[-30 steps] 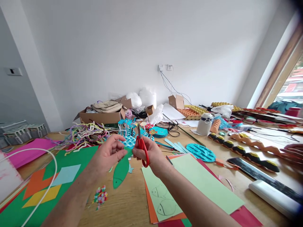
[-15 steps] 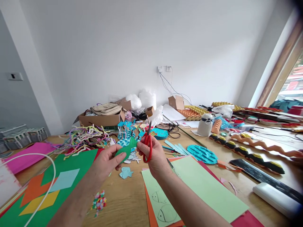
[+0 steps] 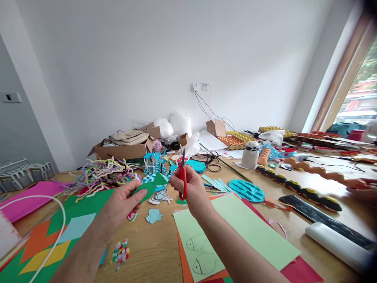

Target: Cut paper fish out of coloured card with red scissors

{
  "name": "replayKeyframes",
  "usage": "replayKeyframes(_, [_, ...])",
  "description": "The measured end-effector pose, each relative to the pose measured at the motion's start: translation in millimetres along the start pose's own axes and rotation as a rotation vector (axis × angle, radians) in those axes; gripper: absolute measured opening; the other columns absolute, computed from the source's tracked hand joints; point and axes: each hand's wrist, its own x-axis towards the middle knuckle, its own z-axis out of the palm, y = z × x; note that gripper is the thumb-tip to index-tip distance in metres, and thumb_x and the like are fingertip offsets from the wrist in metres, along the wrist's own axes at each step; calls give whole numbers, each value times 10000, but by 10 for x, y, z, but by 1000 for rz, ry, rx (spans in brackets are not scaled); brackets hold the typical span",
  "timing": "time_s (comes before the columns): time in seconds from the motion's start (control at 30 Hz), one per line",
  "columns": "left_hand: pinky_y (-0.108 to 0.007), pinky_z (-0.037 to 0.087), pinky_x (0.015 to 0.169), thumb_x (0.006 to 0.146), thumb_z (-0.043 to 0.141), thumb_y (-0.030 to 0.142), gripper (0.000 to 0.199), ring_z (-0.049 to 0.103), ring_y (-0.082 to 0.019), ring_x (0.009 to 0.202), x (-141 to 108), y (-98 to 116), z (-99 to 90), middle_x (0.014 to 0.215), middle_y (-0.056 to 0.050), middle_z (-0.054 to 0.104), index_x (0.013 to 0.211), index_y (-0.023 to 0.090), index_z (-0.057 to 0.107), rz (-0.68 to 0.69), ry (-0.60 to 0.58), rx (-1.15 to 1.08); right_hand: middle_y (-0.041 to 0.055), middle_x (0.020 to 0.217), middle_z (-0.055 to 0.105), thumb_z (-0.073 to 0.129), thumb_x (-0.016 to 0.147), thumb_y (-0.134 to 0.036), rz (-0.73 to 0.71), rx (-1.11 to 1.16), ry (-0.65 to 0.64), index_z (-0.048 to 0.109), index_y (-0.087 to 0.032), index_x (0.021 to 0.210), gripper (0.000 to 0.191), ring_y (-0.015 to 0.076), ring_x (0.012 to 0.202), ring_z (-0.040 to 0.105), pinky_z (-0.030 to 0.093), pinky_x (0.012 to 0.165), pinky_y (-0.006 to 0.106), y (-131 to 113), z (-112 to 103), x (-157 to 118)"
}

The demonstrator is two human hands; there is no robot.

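My left hand (image 3: 125, 202) pinches a green paper fish cutout (image 3: 151, 187) between thumb and fingers. In my right hand (image 3: 191, 188) is a pair of red-handled scissors (image 3: 183, 183), blades pointing up and away from the paper. The right fingertips are close to the fish's tail end; whether they touch it I cannot tell. A small green paper scrap (image 3: 182, 201) lies on the table beside the right hand. Just below the hands are a light blue paper fish (image 3: 154, 215) and some white fish cutouts (image 3: 160, 197).
Pale green sheets (image 3: 250, 232) with drawn fish lie under my right forearm. Coloured papers (image 3: 79, 226) are at left, near a tangle of pipe cleaners (image 3: 108, 173). A blue oval (image 3: 246, 190) and egg-carton strips (image 3: 297, 186) sit right. Another person's hand (image 3: 363, 190) is at the right edge.
My left hand has moved slightly left with the green fish, whose tail now tilts differently. A green scrap now shows on the table. The view has shifted a little to the right.
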Motion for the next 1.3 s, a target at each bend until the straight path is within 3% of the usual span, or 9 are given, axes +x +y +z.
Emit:
replayKeyframes(0.1, [-187, 320, 439, 749, 572, 447, 247, 370, -83, 460, -45, 65, -2, 535, 74, 444, 726, 204, 538, 11, 15, 8, -33, 652, 540, 733, 597, -332, -6, -19, 4, 481, -181, 701, 312, 102, 575, 484, 351, 521, 221, -37, -29, -9])
replayKeyframes(0.33, [-214, 321, 470, 769, 526, 483, 293, 419, -111, 487, -58, 71, -18, 546, 58, 471, 727, 194, 547, 42, -100, 165, -53, 589, 521, 768, 517, -247, 35, -56, -142, 483, -180, 628, 314, 91, 542, 450, 340, 504, 214, -81, 50, -69])
replayKeyframes(0.57, [-218, 337, 498, 774, 548, 455, 254, 414, -110, 507, -95, 127, -8, 555, 57, 460, 741, 204, 534, 17, -58, 43, -64, 552, 490, 721, 561, -266, 111, -7, -143, 496, -177, 661, 261, 73, 480, 416, 305, 465, 204, -62, 17, -64])
replayKeyframes(0.73, [-221, 385, 518, 762, 558, 484, 275, 469, -123, 574, -107, 103, 30, 631, 30, 522, 786, 210, 555, 88, 60, -261, -62, 542, 496, 726, 573, -276, 84, 136, -27, 496, -179, 690, 276, 84, 480, 457, 335, 465, 207, -42, -12, -37])
replayKeyframes(0.9, [-261, 406, 531, 700, 546, 603, 451, 500, -155, 620, -131, 98, 222, 710, -21, 562, 854, 183, 596, 83, -102, -255, -62, 537, 496, 735, 572, -268, 34, 229, 27, 506, -176, 700, 277, 80, 475, 462, 357, 476, 207, -3, 38, -50])
replayKeyframes(0.97, [-271, 400, 542, 703, 564, 558, 392, 494, -162, 611, -152, 137, 306, 669, -14, 545, 807, 182, 595, 74, -49, -168, -63, 534, 496, 735, 571, -271, 57, 226, 7, 507, -178, 694, 275, 80, 471, 459, 357, 472, 206, 19, 91, -87])
replayKeyframes(1.1, [-282, 360, 552, 750, 511, 469, 348, 449, -163, 548, -191, 255, 384, 525, 13, 460, 514, 215, 476, 177, 138, 76, -62, 531, 501, 738, 552, -266, 97, 202, -68, 495, -181, 664, 281, 78, 471, 445, 363, 485, 213, 63, 200, -174])
replayKeyframes(1.2, [-275, 342, 544, 769, 494, 410, 342, 417, -152, 521, -193, 267, 356, 502, 34, 409, 487, 226, 437, 248, 195, 167, -62, 536, 506, 736, 549, -264, 102, 195, -100, 490, -183, 660, 282, 77, 475, 442, 361, 495, 216, 72, 232, -207])
replayKeyframes(1.3, [-266, 351, 539, 789, 489, 405, 308, 430, -151, 545, -175, 193, 301, 542, 40, 436, 541, 229, 445, 225, 192, 96, -54, 556, 528, 727, 563, -258, 116, 185, -88, 496, -185, 682, 270, 89, 504, 476, 374, 511, 219, 53, 225, -215])
